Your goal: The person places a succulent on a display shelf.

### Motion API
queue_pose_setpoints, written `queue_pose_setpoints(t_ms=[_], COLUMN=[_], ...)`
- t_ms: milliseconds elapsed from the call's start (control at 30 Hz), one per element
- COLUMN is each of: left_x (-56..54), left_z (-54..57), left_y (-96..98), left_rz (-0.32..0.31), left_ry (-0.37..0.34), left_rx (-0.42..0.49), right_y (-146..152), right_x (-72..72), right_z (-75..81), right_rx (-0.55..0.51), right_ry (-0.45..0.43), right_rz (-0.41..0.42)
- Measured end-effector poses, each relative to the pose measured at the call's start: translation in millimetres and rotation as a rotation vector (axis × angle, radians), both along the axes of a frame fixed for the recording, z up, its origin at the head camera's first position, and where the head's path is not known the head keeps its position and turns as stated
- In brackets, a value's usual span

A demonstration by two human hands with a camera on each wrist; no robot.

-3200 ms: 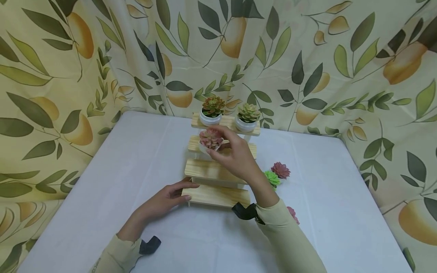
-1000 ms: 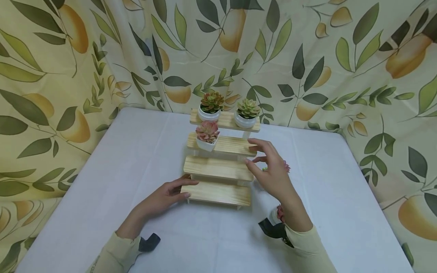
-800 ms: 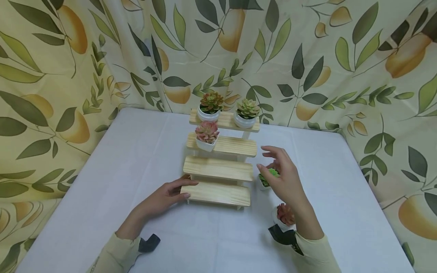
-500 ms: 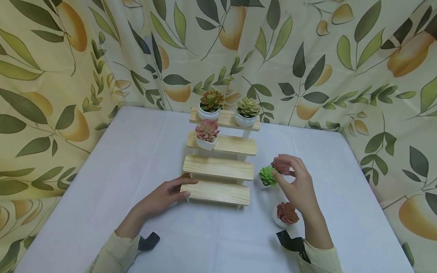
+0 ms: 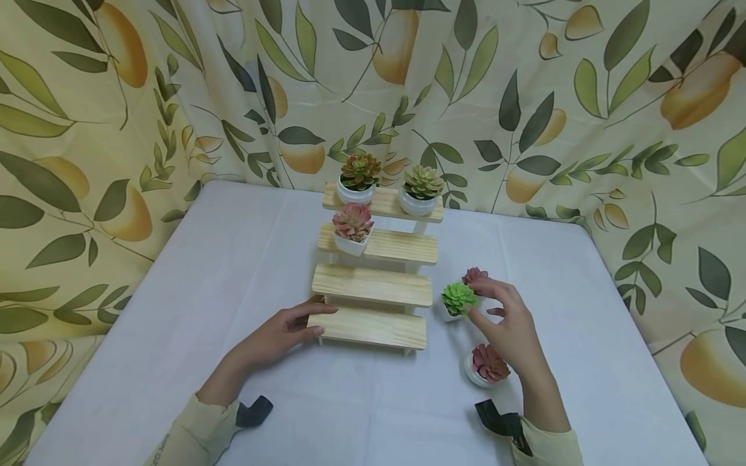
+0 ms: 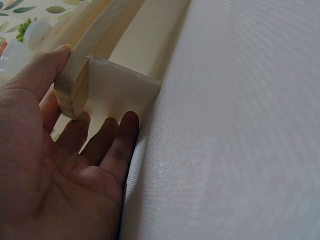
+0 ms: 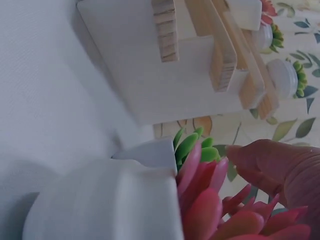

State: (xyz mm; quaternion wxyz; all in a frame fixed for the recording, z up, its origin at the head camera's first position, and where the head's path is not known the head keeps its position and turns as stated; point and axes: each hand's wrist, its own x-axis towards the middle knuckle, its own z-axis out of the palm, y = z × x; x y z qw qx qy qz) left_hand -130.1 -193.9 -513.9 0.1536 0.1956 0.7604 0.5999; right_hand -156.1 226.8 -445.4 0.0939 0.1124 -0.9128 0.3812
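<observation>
My left hand (image 5: 282,333) holds the left end of the lowest step of a four-step wooden plant stand (image 5: 373,285). In the left wrist view its thumb lies on the board (image 6: 75,82) and its fingers reach underneath, by the white side panel. My right hand (image 5: 509,323), fingers spread and bent, hovers beside a green potted succulent (image 5: 458,298). The thumb tip is close to its leaves; contact cannot be told. A dark pink succulent (image 5: 474,275) is partly hidden behind the fingers. A red succulent in a round white pot (image 5: 489,364) leans nearer the wrist.
On the top step stand a reddish-green succulent (image 5: 359,173) and a pale green one (image 5: 421,189), both in white pots. A pink succulent (image 5: 352,228) sits at the left of the second step. A white cloth covers the table (image 5: 175,310); a patterned curtain (image 5: 466,97) hangs behind.
My right hand has set the pink succulent on the second step, let go and moved right and down to the green succulent. The left hand has stayed on the stand.
</observation>
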Motion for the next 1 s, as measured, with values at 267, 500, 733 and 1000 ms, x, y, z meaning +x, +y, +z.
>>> queue_pose_setpoints(t_ms=[267,500,733,1000], left_x=[0.5,0.3,0.0,0.1], left_z=[0.3,0.8,-0.3,0.5], left_y=[-0.1,0.3,0.2,0.8], left_rz=[0.006,0.005,0.006,0.003], left_ry=[-0.008,-0.004,-0.007,-0.005], left_rx=[-0.008,-0.002,0.002,0.004], right_y=[-2.9,-5.2,-6.4,-4.9], right_x=[2.3,1.7,0.6,-5.0], right_z=[-5.4,-9.1,-9.8,-12.0], right_rx=[0.009,0.043,0.044,0.019], right_ry=[-0.052,-0.052,-0.068,-0.103], right_rz=[0.021,0.038,0.057,0.118])
